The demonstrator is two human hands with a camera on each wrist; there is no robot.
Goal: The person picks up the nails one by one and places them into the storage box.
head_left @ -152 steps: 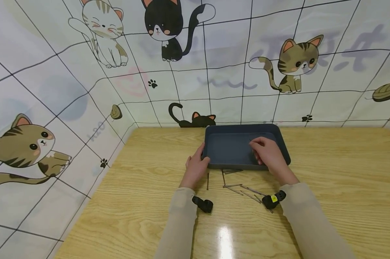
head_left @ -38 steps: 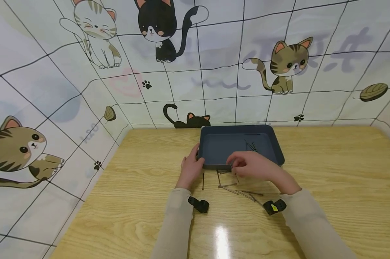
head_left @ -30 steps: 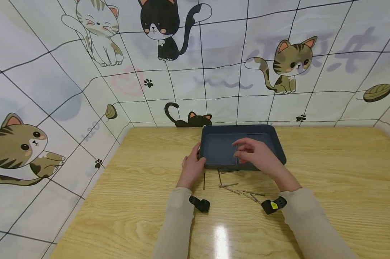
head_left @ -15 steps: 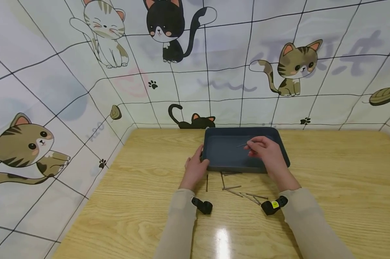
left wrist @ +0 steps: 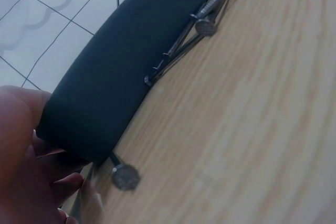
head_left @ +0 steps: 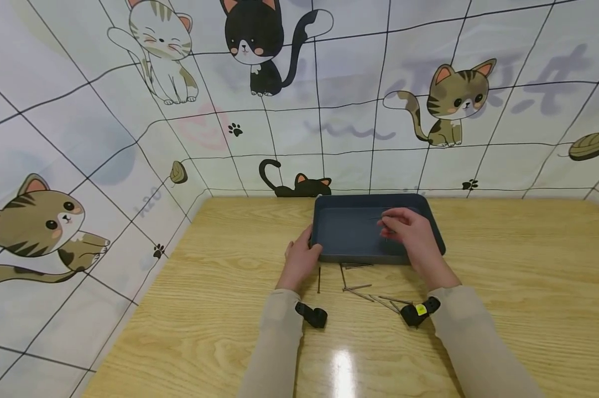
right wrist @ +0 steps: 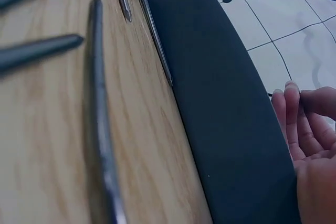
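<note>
A dark blue-grey rectangular tray point(head_left: 349, 257) lies at the back of the wooden table. My left hand point(head_left: 301, 260) grips its left end, thumb at the front corner and fingers along the outer side. Over the tray's right half, my right hand point(head_left: 409, 235) pinches a thin nail point(head_left: 375, 218) between thumb and fingertips, its shaft poking out to the left. That hand mostly covers the tray floor beneath it. Along the tray's front wall rest loose nails point(left wrist: 181, 51), and a single nail point(head_left: 319, 280) lies by my left wrist.
More nails point(head_left: 360, 294) are scattered on the table between my forearms, some reaching under the right wrist camera point(head_left: 415, 315). A white wall covering point(head_left: 349, 171) with printed cats stands right behind the tray and along the left side.
My right hand picked a nail up from in front of the tray, carried it over the front wall and swung it level above the right half. The left hand stayed on the tray.
</note>
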